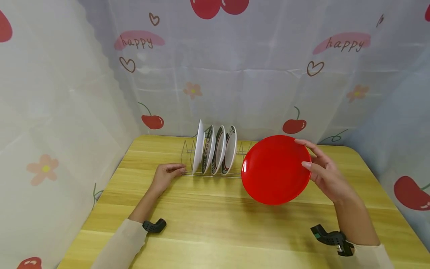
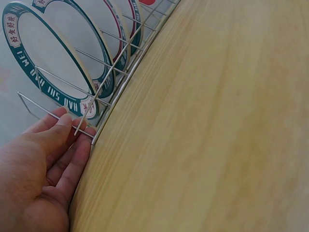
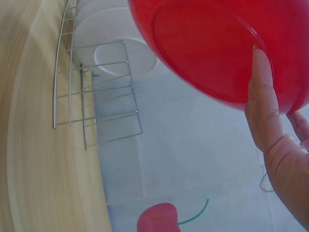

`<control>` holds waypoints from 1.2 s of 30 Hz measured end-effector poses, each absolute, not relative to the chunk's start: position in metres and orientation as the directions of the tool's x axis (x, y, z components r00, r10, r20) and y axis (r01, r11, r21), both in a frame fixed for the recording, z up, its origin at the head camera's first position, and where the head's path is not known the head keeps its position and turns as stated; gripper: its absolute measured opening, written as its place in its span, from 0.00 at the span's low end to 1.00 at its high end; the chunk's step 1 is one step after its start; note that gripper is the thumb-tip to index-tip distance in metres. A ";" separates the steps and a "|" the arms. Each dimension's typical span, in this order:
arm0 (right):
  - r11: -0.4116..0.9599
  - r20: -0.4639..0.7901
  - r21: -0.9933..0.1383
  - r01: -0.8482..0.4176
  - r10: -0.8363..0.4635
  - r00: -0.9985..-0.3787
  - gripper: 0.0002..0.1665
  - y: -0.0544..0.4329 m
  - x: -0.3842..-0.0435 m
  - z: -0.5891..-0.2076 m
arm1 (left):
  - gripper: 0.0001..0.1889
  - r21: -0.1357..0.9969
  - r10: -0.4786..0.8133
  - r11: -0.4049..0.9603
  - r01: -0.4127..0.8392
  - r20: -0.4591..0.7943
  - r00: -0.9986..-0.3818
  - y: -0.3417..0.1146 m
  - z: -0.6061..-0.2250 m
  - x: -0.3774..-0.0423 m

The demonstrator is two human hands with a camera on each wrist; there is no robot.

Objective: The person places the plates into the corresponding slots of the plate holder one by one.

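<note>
A round red plate (image 1: 276, 170) is held up above the table, to the right of the plates in the rack. My right hand (image 1: 330, 175) grips its right edge, thumb on the near face and fingers at the rim. My left hand (image 1: 167, 178) pinches the left end of a metal wire dish rack (image 2: 104, 103); in the left wrist view the thumb and fingers close on its end wires. Several white plates (image 1: 230, 151) with green patterned rims stand upright in the rack's left part. The right wrist view shows bare wire slots (image 3: 108, 92) at its right end.
The rack stands near the back edge of a wooden table (image 1: 215, 224). Behind it hangs a pale curtain (image 1: 218, 97) printed with cherries and hearts. A black wrist device (image 1: 154, 225) is on the left arm and another band (image 1: 332, 238) on the right.
</note>
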State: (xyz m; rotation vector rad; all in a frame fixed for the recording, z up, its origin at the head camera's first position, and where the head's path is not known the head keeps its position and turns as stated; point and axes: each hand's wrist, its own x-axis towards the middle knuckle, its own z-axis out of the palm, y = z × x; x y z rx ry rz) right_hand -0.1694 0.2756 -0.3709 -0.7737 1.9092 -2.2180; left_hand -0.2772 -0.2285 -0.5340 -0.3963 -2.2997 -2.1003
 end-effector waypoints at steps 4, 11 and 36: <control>-0.168 0.304 -0.951 -0.260 -0.350 -0.886 0.35 0.273 -0.171 -0.364 | 0.13 0.980 0.191 0.062 0.187 0.172 -0.966 -0.229 -0.533 -0.277; -0.074 0.247 -0.969 -0.235 -0.312 -0.917 0.35 0.263 -0.183 -0.348 | 0.13 0.983 0.179 0.055 0.173 0.160 -0.971 -0.230 -0.534 -0.278; 0.270 0.141 -0.937 -0.221 -0.285 -0.948 0.36 0.218 -0.243 -0.327 | 0.13 0.982 0.167 0.080 0.169 0.154 -0.974 -0.229 -0.531 -0.278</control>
